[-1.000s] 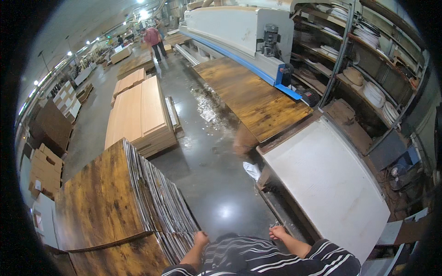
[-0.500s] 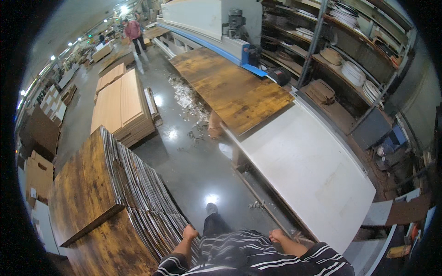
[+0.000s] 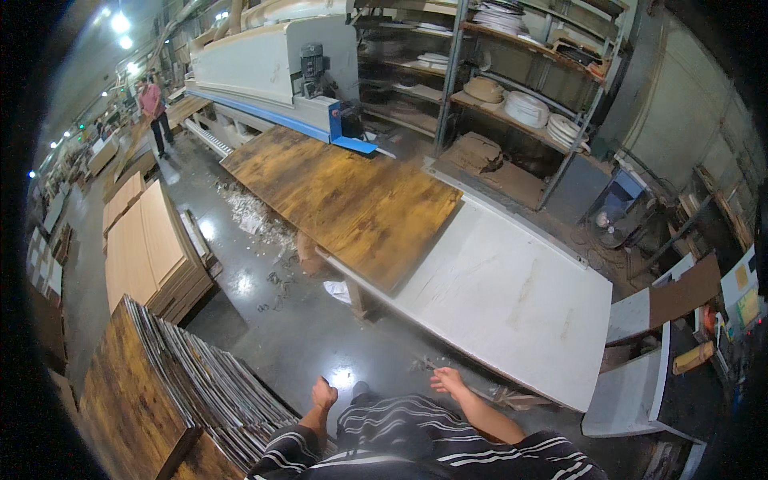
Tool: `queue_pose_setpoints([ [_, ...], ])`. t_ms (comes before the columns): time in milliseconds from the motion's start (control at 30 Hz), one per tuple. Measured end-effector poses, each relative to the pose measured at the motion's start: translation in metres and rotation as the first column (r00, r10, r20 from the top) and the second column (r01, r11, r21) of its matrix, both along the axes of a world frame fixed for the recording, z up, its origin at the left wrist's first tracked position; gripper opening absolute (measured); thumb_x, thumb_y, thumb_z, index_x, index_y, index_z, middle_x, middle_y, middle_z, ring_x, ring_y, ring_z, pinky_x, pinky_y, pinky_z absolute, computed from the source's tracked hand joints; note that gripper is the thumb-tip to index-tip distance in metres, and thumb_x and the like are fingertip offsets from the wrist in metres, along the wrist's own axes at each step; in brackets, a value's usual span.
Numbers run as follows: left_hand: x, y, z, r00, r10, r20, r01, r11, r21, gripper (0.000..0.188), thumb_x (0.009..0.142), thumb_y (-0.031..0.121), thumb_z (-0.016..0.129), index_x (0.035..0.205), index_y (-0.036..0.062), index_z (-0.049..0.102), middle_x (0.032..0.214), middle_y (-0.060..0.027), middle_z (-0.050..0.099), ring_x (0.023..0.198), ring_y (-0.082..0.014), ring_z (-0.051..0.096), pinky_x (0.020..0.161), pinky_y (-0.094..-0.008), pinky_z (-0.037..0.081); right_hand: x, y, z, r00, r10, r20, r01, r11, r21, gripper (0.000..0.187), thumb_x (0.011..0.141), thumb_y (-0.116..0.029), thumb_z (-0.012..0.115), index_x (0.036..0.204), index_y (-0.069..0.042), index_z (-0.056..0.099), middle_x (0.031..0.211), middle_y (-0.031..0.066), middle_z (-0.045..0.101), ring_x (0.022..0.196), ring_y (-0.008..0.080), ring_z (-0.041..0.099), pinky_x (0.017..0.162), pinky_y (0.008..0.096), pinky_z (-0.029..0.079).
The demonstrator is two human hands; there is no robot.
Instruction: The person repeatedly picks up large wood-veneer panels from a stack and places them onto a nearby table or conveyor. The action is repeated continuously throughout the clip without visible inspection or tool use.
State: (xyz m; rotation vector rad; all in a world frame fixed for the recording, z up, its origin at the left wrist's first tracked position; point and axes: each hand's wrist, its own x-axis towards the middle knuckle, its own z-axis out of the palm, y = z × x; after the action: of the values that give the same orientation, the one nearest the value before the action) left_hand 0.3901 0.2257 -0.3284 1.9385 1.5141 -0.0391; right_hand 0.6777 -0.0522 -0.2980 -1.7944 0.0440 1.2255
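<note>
My left hand is closed in a loose fist over the floor, with nothing visible in it. To its left stands the stack of wood-grain panels, their edges facing me, apart from the hand. My right hand reaches forward with its fingers apart, holding nothing. It is nearest to the front edge of a long white worktable, without visible contact. On the far part of that table lies a dark brown wood-grain panel. Its far end lies beside a machine with a blue rail.
A pile of light wood boards stands on the floor at left. White scraps litter the floor beside the machine. Shelves with coiled rolls stand behind the table. A person in a pink top is far off at left.
The view has turned right. My right hand has risen forward and its fingers have opened. My left hand, still closed, now shows farther from the panel stack.
</note>
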Motion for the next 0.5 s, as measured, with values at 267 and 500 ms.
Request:
queue_pose_setpoints([
  [267,0.006,0.040,-0.015,0.974,-0.047,0.222,0.032,0.997,0.071,0.024,0.073,0.006,0.056,0.097,0.0019,0.055,0.080,-0.0253,0.065,0.082,-0.0455,0.063,0.076,-0.0491,0.050,0.046,0.059,0.035,0.984,-0.106,0.145,0.103,0.994,0.030,0.043,0.098,-0.030,0.055,0.133,-0.006,0.046,0.111,0.0140,0.065,0.087,0.0243,0.068,0.069,0.0364,0.056],
  [500,0.083,0.062,0.150,0.413,0.235,0.880,0.212,0.915,-0.344,0.030,0.082,-0.005,0.048,0.109,0.0073,0.053,0.059,0.0021,0.046,0.048,-0.0092,0.044,0.043,-0.0260,0.036,0.107,0.090,0.040,0.921,-0.377,0.104,0.373,0.926,0.050,0.068,0.092,-0.047,0.058,0.143,-0.011,0.031,0.132,0.0169,0.049,0.107,0.0329,0.060,0.079,0.0468,0.054],
])
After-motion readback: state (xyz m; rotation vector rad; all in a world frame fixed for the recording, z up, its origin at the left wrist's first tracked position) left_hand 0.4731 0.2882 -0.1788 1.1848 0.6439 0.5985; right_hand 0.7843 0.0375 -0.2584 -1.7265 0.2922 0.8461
